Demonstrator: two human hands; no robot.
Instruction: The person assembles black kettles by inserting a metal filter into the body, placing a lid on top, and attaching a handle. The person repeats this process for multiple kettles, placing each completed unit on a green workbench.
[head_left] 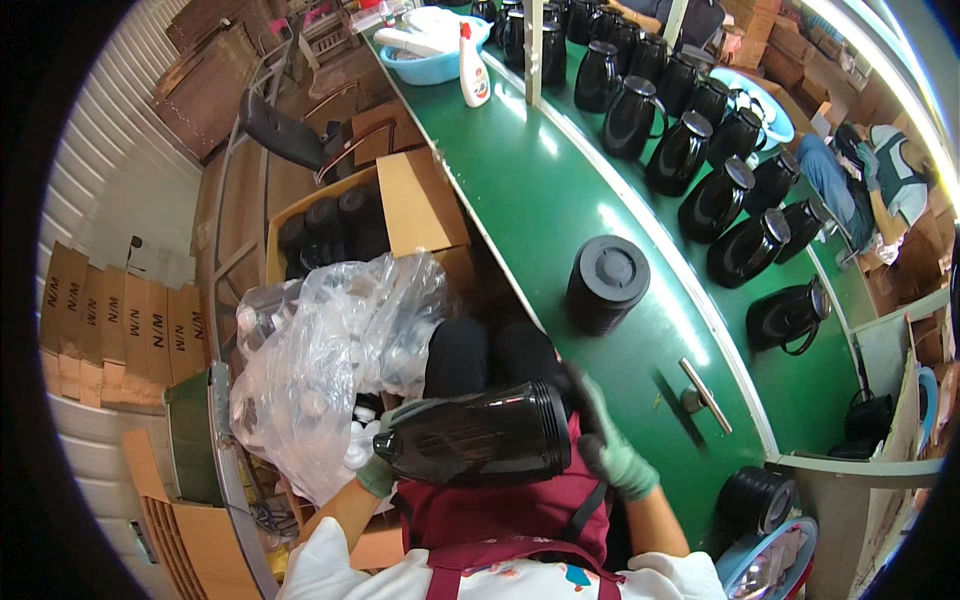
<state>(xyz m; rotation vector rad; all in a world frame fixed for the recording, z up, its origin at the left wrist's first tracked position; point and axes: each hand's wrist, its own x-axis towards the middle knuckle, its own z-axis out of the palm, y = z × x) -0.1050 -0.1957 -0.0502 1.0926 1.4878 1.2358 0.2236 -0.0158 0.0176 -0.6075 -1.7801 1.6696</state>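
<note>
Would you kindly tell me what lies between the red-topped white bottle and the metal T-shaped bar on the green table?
A black cylinder stands between the white bottle and the metal bar in the head view.

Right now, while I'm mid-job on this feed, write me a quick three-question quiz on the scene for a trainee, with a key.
1. True or false: the spray bottle lies on its side.
2. Multiple choice: at which end of the glossy black vessel is the person's left hand? A) the ridged, wide end; B) the tapered end; C) neither end.
3. Fill in the colour: the black cylinder stands on a ____ tabletop.

Key: 1. False, it stands upright. 2. B. 3. Green.
</note>
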